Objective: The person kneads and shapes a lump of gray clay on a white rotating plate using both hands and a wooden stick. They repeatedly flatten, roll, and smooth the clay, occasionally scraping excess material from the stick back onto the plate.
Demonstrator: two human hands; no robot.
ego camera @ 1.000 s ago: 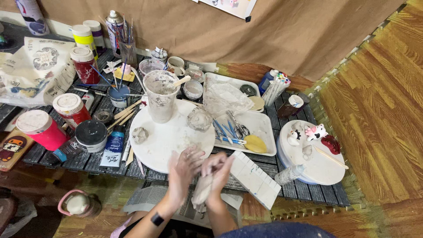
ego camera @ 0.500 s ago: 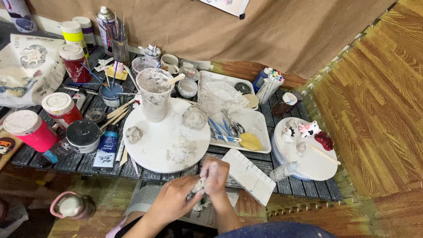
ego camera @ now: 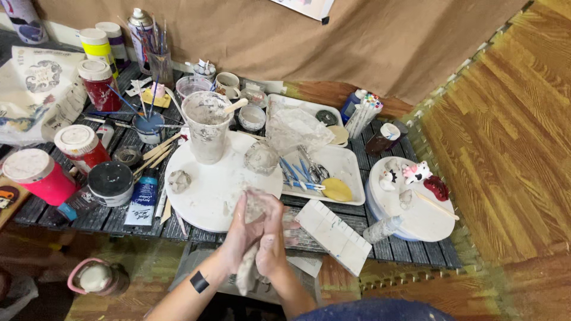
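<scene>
Clay (ego camera: pixel 247 270): grey lump pressed between both palms, hanging down past the wrists, just below the near edge of the round white board (ego camera: pixel 220 184). Left hand (ego camera: pixel 241 232) and right hand (ego camera: pixel 273 235) are flat against each other, fingers extended and closed on the lump, tips pointing up at the board.

Change from half a second ago: the hands were lower and looser, fingertips working a smaller bit of clay. Now they are raised, palms together, the lump squeezed long between them. A second ago they sat over the board edge in a similar palm-to-palm pose, so this reads as repeated rolling or pressing, not a one-off grip. Judgement: the clay is mid-shaping, nothing set down yet.

Around them:
- small grey clay piece (ego camera: pixel 178 180) on the left part of the board, apart from the hands
- clay-smeared plastic cup (ego camera: pixel 206 128) with a stick in it, at the board's far side
- white ridged block (ego camera: pixel 334 236) just right of the right hand
- white tray (ego camera: pixel 339 163) with blue tools and a yellow sponge (ego camera: pixel 337 190)
- second round board (ego camera: pixel 416 208) with small painted figures, well to the right

Black patch visible on the left forearm.
</scene>
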